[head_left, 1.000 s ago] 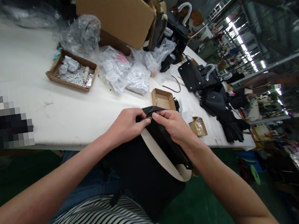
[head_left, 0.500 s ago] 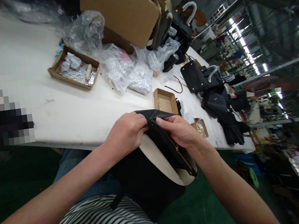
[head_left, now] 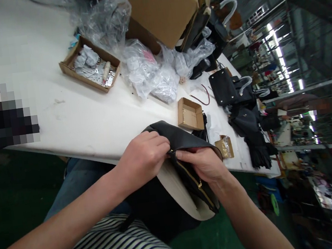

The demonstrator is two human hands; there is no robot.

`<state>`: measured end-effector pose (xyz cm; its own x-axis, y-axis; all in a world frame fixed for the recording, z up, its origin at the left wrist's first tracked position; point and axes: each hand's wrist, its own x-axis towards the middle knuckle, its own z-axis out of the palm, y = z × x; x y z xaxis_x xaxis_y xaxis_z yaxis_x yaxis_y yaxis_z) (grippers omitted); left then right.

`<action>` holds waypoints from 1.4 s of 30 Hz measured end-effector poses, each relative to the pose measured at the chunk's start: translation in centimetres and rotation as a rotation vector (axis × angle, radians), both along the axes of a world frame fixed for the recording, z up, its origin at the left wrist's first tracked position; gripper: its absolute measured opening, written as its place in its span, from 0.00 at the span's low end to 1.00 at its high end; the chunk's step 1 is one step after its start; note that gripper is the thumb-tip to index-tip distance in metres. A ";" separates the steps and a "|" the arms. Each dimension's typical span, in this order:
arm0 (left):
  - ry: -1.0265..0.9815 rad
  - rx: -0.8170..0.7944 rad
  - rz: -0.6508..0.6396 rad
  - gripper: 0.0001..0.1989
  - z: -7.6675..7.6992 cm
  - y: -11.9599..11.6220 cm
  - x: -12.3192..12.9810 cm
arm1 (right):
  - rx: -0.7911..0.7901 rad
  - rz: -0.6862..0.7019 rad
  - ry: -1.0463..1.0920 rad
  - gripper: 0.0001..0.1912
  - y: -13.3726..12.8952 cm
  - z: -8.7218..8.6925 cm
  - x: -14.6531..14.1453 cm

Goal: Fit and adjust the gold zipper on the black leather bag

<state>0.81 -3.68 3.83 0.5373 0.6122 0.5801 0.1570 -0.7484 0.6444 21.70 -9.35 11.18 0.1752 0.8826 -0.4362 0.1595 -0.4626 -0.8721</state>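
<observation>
A black handbag (head_left: pixel 182 136) with a beige lining lies across my lap against the table edge, its mouth spread toward me. Inside it runs a gold zipper (head_left: pixel 199 185) on a black inner pocket. My left hand (head_left: pixel 145 155) is closed in a pinch at the bag's upper rim, near a small metal piece too tiny to make out. Reaching into the opening, my right hand (head_left: pixel 204 164) grips the rim between thumb and fingers, its fingertips partly hidden by the black leather.
On the white table (head_left: pixel 91 114) sit a cardboard tray of metal pieces (head_left: pixel 91 71), clear plastic bags (head_left: pixel 149 71), a small open box (head_left: pixel 189 114) and a little box of gold parts (head_left: pixel 224 147). Black handbags (head_left: pixel 225 86) stand at the right; a large carton (head_left: pixel 154 11) is behind.
The bag's black flap has lifted and spread over my right hand, and the zipper shows more. Both hands stay at the rim. The view has shifted slightly.
</observation>
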 end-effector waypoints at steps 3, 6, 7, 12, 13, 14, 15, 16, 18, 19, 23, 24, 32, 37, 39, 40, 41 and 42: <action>-0.054 0.060 0.027 0.10 -0.4 -0.8 -0.4 | 0.029 -0.028 0.001 0.30 -0.9 -0.9 -0.5; -0.136 0.028 0.053 0.09 -0.7 -1.5 -0.6 | 0.029 -0.095 0.001 0.28 -1.8 -1.6 -0.6; -0.163 0.011 0.050 0.09 -0.8 -1.7 -0.7 | 0.030 -0.117 0.000 0.28 -2.0 -1.7 -0.6; -0.256 -0.069 -0.030 0.15 -1.2 -2.1 -1.3 | 0.020 -0.138 0.009 0.27 -2.7 -2.0 -0.3; -0.265 -0.083 -0.044 0.16 -1.4 -2.2 -1.5 | 0.015 -0.138 0.013 0.27 -2.8 -2.0 -0.2; -0.270 -0.090 -0.052 0.16 -1.5 -2.4 -1.6 | 0.007 -0.132 0.008 0.27 -2.9 -2.1 0.0; -0.273 -0.089 -0.052 0.16 -1.7 -2.5 -1.6 | -0.001 -0.120 -0.011 0.27 -3.0 -2.1 0.1; -0.273 -0.087 -0.047 0.16 -1.9 -2.6 -1.7 | -0.014 -0.100 -0.046 0.28 -3.1 -2.1 0.2; -0.270 -0.098 -0.031 0.15 -2.4 -3.0 -1.6 | -0.052 -0.041 -0.145 0.28 -3.3 -2.0 0.3; -0.267 -0.118 -0.025 0.16 -2.6 -3.2 -1.5 | -0.076 -0.008 -0.193 0.27 -3.3 -1.9 0.3; -0.309 -0.202 0.009 0.18 -3.4 -4.1 -1.0 | -0.183 0.090 -0.246 0.27 -3.7 -1.4 -0.2; -0.334 -0.205 0.020 0.18 -3.4 -4.3 -0.9 | -0.203 0.093 -0.245 0.27 -3.9 -1.5 -0.2; -0.387 -0.173 0.031 0.18 -2.8 -4.3 -0.5 | -0.243 0.115 -0.342 0.31 -5.6 -2.9 1.0; -0.418 -0.179 0.062 0.17 -2.6 -4.2 -0.6 | -0.275 0.187 -0.510 0.36 -5.5 -2.4 0.7; -0.419 -0.184 0.071 0.16 -2.5 -4.3 -0.6 | -0.274 0.201 -0.529 0.39 -5.5 -2.4 0.7; -0.417 -0.185 0.073 0.16 -2.5 -4.3 -0.6 | -0.272 0.201 -0.530 0.40 -5.6 -2.4 0.8; -0.413 -0.187 0.072 0.16 -2.4 -4.3 -0.6 | -0.269 0.196 -0.528 0.41 -5.7 -2.6 0.9; -0.406 -0.192 0.067 0.16 -2.3 -4.3 -0.6 | -0.264 0.188 -0.523 0.41 -5.9 -2.7 1.0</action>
<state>0.16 -8.01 1.52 0.2455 0.7547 0.6085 -0.0928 -0.6065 0.7896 22.70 -15.25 8.46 0.2767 0.7932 -0.5424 0.6354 -0.5745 -0.5160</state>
